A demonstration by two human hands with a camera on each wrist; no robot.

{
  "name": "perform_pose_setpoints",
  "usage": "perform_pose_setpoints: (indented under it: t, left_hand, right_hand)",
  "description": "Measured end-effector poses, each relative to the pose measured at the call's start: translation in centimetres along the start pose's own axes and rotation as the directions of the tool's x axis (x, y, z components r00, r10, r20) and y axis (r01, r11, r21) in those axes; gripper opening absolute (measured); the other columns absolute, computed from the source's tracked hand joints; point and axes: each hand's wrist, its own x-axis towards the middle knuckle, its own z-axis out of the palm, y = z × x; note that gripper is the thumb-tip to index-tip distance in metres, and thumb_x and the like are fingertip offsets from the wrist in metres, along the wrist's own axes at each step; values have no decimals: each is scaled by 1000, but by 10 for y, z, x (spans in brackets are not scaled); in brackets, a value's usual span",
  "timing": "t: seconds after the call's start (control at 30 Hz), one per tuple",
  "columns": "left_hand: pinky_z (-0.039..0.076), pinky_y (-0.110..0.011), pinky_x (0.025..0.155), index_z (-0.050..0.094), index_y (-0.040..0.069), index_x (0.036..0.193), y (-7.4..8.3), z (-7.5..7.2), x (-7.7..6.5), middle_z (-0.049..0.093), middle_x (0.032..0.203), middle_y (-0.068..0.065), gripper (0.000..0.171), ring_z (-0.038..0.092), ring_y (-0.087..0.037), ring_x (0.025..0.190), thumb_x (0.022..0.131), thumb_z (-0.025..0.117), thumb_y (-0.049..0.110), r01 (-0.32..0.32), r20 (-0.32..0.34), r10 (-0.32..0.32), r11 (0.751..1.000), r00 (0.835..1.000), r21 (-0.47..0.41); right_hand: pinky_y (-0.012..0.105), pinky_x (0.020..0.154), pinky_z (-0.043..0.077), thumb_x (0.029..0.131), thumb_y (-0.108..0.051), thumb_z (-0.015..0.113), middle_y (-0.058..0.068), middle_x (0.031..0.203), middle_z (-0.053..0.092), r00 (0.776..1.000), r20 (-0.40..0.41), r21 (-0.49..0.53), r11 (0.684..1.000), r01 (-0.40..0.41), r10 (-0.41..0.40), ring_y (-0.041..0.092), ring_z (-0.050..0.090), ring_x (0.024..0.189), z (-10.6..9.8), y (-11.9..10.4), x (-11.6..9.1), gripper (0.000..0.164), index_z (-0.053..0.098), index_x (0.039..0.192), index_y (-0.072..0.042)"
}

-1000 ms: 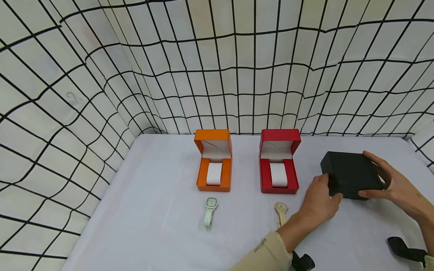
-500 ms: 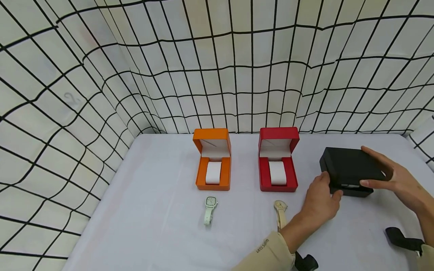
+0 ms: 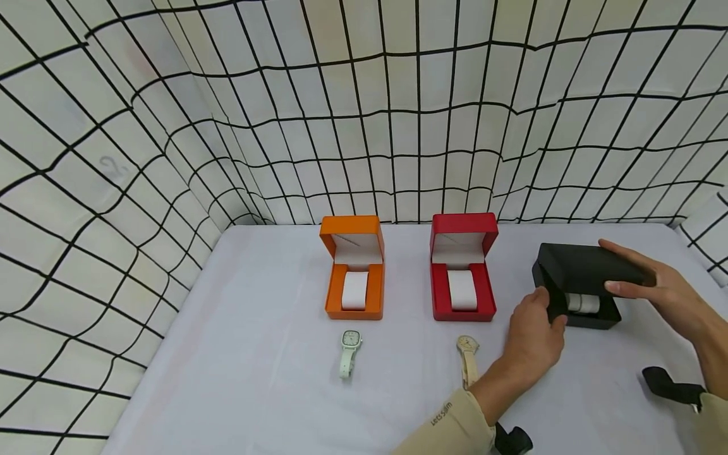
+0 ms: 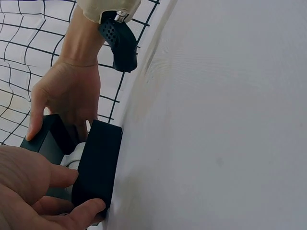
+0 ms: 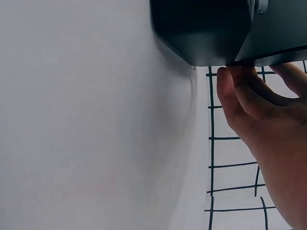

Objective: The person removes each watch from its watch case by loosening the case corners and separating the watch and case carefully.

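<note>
A black watch box (image 3: pixel 591 265) stands at the right of the table, its lid partly raised. A pale cushion (image 3: pixel 582 303) shows in the gap under the lid. My left hand (image 3: pixel 531 335) holds the base at its left front corner; in the left wrist view its thumb and fingers pinch the base wall (image 4: pixel 98 163). My right hand (image 3: pixel 662 294) grips the lid from the right side, thumb in front and fingers behind. Nearest the left forearm lies a cream-coloured watch (image 3: pixel 468 354), its strap end hidden by the arm.
An orange watch box (image 3: pixel 337 297) and a red watch box (image 3: pixel 485 291) stand with lids up, each with a white cushion inside. A pale green watch (image 3: pixel 350 347) lies before the orange one. Black netting (image 3: pixel 418 126) hangs before the wall behind the white table (image 3: pixel 256 354).
The right hand has tilted the black box's lid upward, and the pale cushion has come into sight. The left hand stays on the base. The watches and the other boxes lie as before.
</note>
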Motion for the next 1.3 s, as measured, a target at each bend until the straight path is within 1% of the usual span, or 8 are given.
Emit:
perform_pose_setpoints:
  t: [0.13,0.33,0.53,0.63,0.73,0.87,1.13,1.3]
  left_hand:
    - [53,-24,108,52,5,150,-1,0,-1,56,153,-5,51,55,-16,141,103,65,21,-22,-3,22,1000,1000,0]
    - [53,-23,107,53,4,150,-1,2,0,57,153,-5,51,55,-15,141,103,65,20,-28,-2,28,1000,1000,4]
    - [53,-23,107,54,4,150,-1,3,-1,57,152,-5,51,56,-15,140,102,66,19,-24,-8,24,1000,1000,-2]
    - [53,-22,106,55,4,148,-2,2,0,59,150,-5,50,57,-14,138,102,67,19,-33,-20,33,999,999,8]
    - [54,-17,101,57,2,146,-2,1,2,64,142,-5,48,61,-10,130,102,67,19,-54,-42,56,998,998,40]
    - [54,-14,94,60,1,142,-1,2,3,68,133,-5,44,63,-7,121,102,67,19,-61,-68,65,996,996,62]
    - [55,-24,97,65,7,133,3,3,7,69,130,-1,39,63,-12,120,96,75,16,34,-123,-40,998,992,-48]
    - [56,-24,92,62,13,137,5,1,10,69,126,1,46,63,-10,115,94,77,16,50,-115,-53,998,992,-28]
  right_hand:
    - [90,109,2,103,-38,56,-25,169,7,1000,5,-3,1000,2,-2,62,1,155,-3,1,2,77,14,168,-34]
    - [89,111,-1,104,-40,52,6,177,3,1000,8,21,1000,-2,2,60,2,156,-4,4,4,75,14,168,-32]
    - [87,114,-3,105,-39,49,-22,168,18,1000,-4,55,998,18,-18,28,4,162,-4,7,5,69,20,167,-34]
    - [87,114,-2,105,-40,47,-23,166,22,1000,-8,49,999,15,-15,35,4,162,-4,3,7,68,21,167,-31]
    - [88,113,-2,105,-43,45,-7,173,19,1000,-9,36,999,5,-5,55,4,157,-4,-3,9,69,22,167,-25]
    - [88,112,0,105,-43,44,10,174,19,1000,-14,40,999,1,0,60,7,154,-4,-5,9,69,23,167,-21]
    - [88,113,1,105,-42,45,-14,165,27,1000,-29,53,999,6,-4,51,7,157,-2,-6,6,67,24,167,-28]
    - [89,112,0,104,-42,46,-2,174,20,999,-45,47,999,12,-10,59,6,155,0,-5,6,68,24,167,-29]
